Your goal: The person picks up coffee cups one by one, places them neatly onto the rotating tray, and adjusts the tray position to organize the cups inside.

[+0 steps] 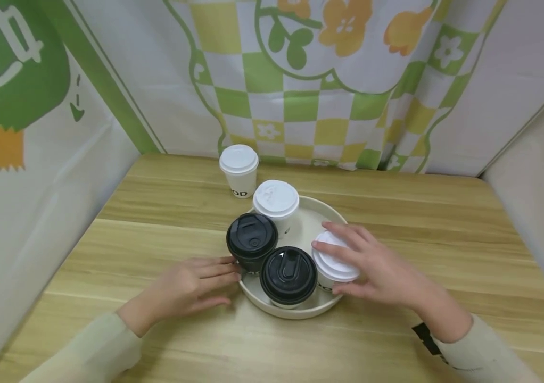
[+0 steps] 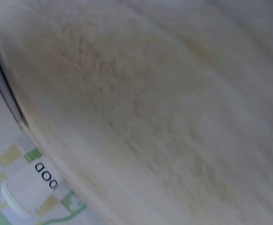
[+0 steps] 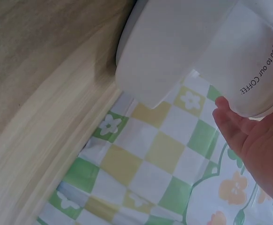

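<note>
A round beige tray (image 1: 296, 314) on the wooden table holds two black-lidded paper cups, one at the left (image 1: 253, 236) and one at the front (image 1: 288, 275), and two white-lidded ones. My left hand (image 1: 192, 284) has its fingers straight, their tips by the tray's left rim and the left black-lidded cup. On the tray's right side, my right hand (image 1: 372, 263) holds a white-lidded paper cup (image 1: 334, 260), fingers over its lid and thumb at the near side. The right wrist view shows printed text on this cup (image 3: 248, 61). At the tray's back stands another white-lidded cup (image 1: 277, 199).
One more white-lidded cup (image 1: 239, 170) stands on the table behind the tray, to the left; the left wrist view also catches this lettered cup (image 2: 31, 187). A patterned curtain (image 1: 296, 106) hangs along the table's back edge, with cloth walls at both sides.
</note>
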Tool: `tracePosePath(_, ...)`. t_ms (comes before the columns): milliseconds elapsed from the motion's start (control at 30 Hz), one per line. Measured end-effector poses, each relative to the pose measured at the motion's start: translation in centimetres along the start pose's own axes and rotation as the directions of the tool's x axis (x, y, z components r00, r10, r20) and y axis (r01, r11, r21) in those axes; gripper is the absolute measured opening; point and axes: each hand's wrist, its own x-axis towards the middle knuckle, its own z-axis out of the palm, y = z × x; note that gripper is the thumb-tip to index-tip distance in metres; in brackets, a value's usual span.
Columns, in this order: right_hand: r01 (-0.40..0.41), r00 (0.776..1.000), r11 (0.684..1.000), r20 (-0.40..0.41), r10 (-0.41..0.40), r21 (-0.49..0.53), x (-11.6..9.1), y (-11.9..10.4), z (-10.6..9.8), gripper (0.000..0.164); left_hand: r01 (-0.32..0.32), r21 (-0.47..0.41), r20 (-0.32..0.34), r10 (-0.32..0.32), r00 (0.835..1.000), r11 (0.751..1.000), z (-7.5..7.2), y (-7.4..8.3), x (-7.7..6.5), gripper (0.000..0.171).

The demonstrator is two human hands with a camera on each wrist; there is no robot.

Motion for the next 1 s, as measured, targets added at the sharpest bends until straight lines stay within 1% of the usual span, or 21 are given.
tracePosePath(133, -0.004, 1.000, 1.000, 0.000, 0.004, 0.026, -0.1, 0.1, -0.4, 0.096, 0.013, -0.030, 0.008, -0.013, 1.000, 0.999, 0.6, -0.3, 0.3, 0.040)
tracePosePath(300, -0.031, 0.998, 0.997, -0.049, 0.035, 0.078, -0.4, 0.7, -1.4, 0.089, 0.022, -0.046, -0.020, -0.023, 1.000, 0.999, 1.1, -0.9, 0.7, 0.032)
tracePosePath(400, -0.043, 0.995, 0.993, -0.080, 0.051, 0.108, -0.7, 1.4, -1.9, 0.090, 0.021, -0.045, -0.035, -0.022, 0.999, 0.999, 1.2, -1.3, 0.9, 0.029)
tracePosePath(500, -0.062, 0.993, 0.989, -0.093, 0.075, 0.137, -1.1, 2.1, -2.1, 0.086, 0.026, -0.056, -0.041, -0.029, 0.999, 0.998, 1.3, -1.5, 0.9, 0.027)
tracePosePath(567, -0.091, 0.990, 0.984, -0.093, 0.106, 0.155, -1.5, 2.7, -2.1, 0.081, 0.035, -0.065, -0.039, -0.038, 0.999, 0.997, 1.3, -1.7, 1.0, 0.026)
tracePosePath(633, -0.142, 0.984, 0.975, -0.078, 0.157, 0.174, -1.8, 3.2, -1.9, 0.077, 0.043, -0.070, -0.036, -0.046, 0.998, 0.997, 1.3, -1.9, 1.0, 0.025)
tracePosePath(767, -0.248, 0.964, 0.938, -0.030, 0.263, 0.243, -2.4, 4.4, -0.9, 0.066, 0.054, -0.073, -0.026, -0.056, 0.998, 0.996, 1.2, -2.2, 1.0, 0.025)
tracePosePath(800, -0.270, 0.959, 0.928, -0.019, 0.284, 0.255, -2.6, 4.7, -0.6, 0.063, 0.054, -0.073, -0.025, -0.056, 0.998, 0.996, 1.3, -2.2, 1.0, 0.025)
tracePosePath(833, -0.275, 0.957, 0.925, -0.016, 0.289, 0.262, -2.8, 5.0, -0.3, 0.061, 0.055, -0.075, -0.023, -0.057, 0.998, 0.996, 1.3, -2.3, 1.0, 0.026)
tracePosePath(900, -0.272, 0.960, 0.935, -0.007, 0.281, 0.228, -3.2, 5.5, 0.3, 0.058, 0.058, -0.078, -0.019, -0.060, 0.998, 0.995, 1.3, -2.4, 0.9, 0.027)
tracePosePath(1000, -0.214, 0.977, 0.968, 0.008, 0.215, 0.130, -3.6, 5.9, 1.3, 0.059, 0.065, -0.086, -0.015, -0.066, 0.998, 0.994, 1.3, -2.5, 0.7, 0.028)
